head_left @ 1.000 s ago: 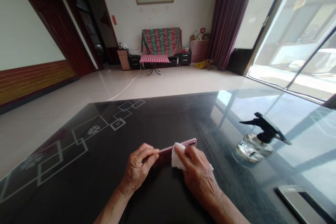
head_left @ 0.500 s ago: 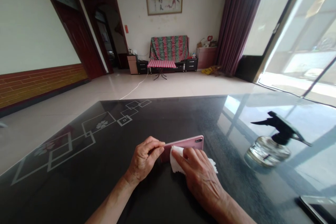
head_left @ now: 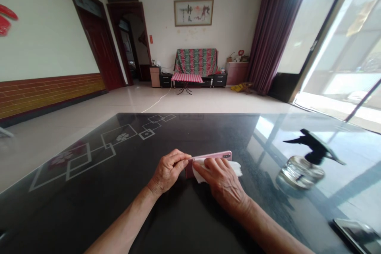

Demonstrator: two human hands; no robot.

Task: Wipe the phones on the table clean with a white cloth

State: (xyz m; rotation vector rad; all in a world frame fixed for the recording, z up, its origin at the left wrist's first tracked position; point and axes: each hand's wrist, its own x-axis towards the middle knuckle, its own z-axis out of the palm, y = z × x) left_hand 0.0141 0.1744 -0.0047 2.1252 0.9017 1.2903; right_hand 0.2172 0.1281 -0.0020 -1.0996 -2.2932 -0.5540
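Note:
A pink smartphone (head_left: 189, 172) stands tilted on its long edge above the dark glossy table (head_left: 89, 206), its back and camera towards me. My left hand (head_left: 169, 170) pinches its upper left corner between thumb and fingers. Against the phone's back, my right hand (head_left: 223, 180) presses a white tissue (head_left: 236, 167), fingers bent over it. The tissue covers much of the phone's back, and its ragged edge sticks out to the right of my fingers. The phone's screen side is hidden from me.
A clear spray bottle (head_left: 303, 172) with a black trigger head stands to the right on the table. Another phone-like device (head_left: 357, 235) lies at the lower right. Beyond the table's far edge are a small checked-cloth table (head_left: 187, 77) and a low cabinet (head_left: 219, 80).
My right hand and the tissue have shifted slightly up along the phone's back. The left hand keeps its pinch. The whole view has tilted a little upward and to the left.

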